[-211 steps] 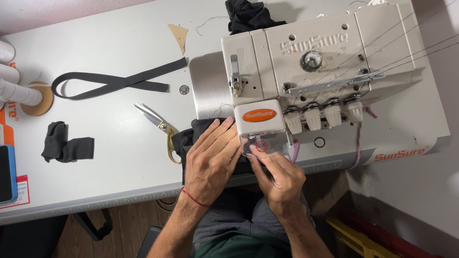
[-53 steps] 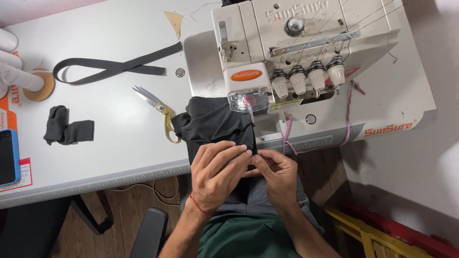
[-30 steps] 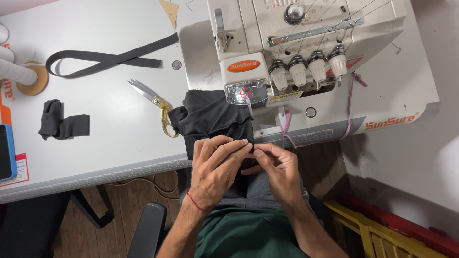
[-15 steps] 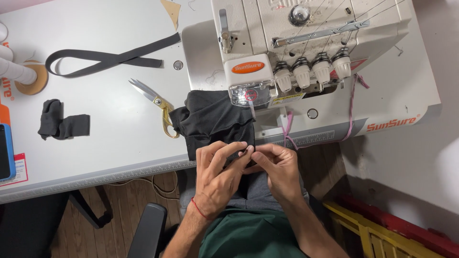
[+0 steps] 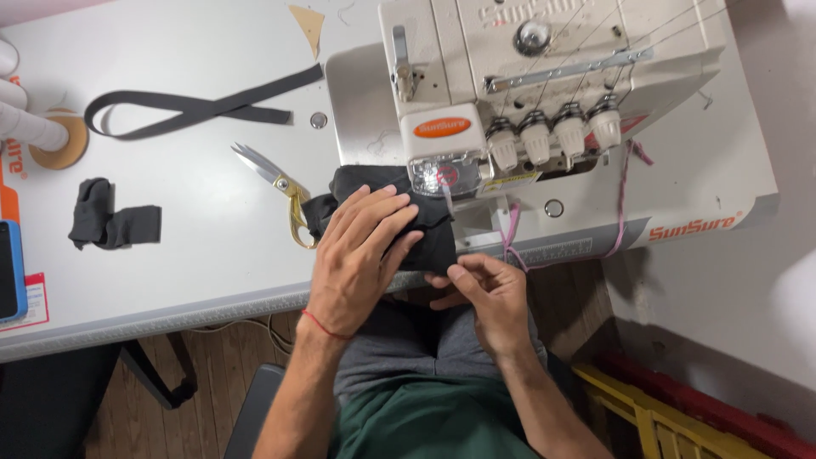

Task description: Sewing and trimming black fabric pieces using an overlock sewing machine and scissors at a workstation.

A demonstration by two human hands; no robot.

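Observation:
A piece of black fabric (image 5: pixel 357 182) lies on the white table in front of the presser foot of a cream overlock sewing machine (image 5: pixel 527 76). My left hand (image 5: pixel 361 246) rests flat on the fabric, fingers spread and pointing toward the machine. My right hand (image 5: pixel 484 293) sits at the table's front edge just right of the fabric, its thumb and fingers pinched at the fabric's near edge. What it pinches is too small to tell. A red thread band circles my left wrist.
Gold-handled scissors (image 5: pixel 276 183) lie just left of the fabric. A long dark strap (image 5: pixel 195 106) and a folded black scrap (image 5: pixel 110 221) lie further left. White thread cones (image 5: pixel 30 127) stand at the far left edge. A yellow frame (image 5: pixel 671 416) is on the floor right.
My left hand has moved up from the table edge onto the fabric and flattened. My right hand stays pinched at the near edge. The camera view shifted slightly.

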